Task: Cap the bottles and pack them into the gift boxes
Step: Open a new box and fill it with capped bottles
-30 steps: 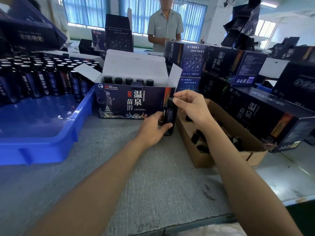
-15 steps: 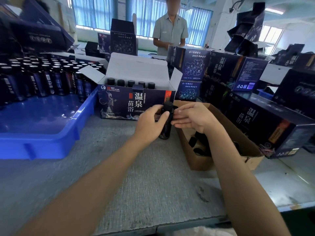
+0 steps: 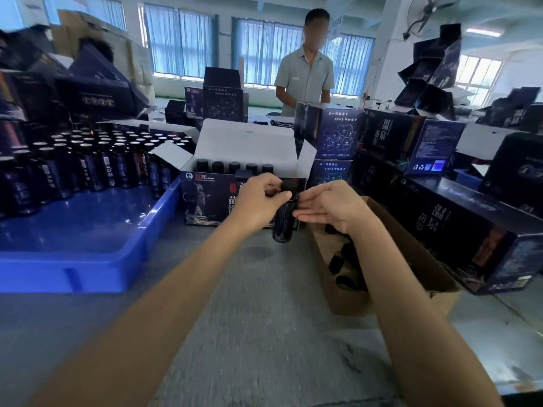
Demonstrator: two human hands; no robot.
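At twelve o'clock my left hand (image 3: 258, 201) is gripping a bottle (image 3: 282, 226), right hand (image 3: 332, 207) touching its cap (image 3: 286, 185), fingers straight; box (image 3: 205, 198) is holding five, tray (image 3: 88, 273) at ten o'clock waiting.

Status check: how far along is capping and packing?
Done: five capped bottles stand in the open gift box. In hand: left hand grips a bottle, right hand touches near its cap. Left: pack it, close the box, then the waiting bottles in the blue tray.
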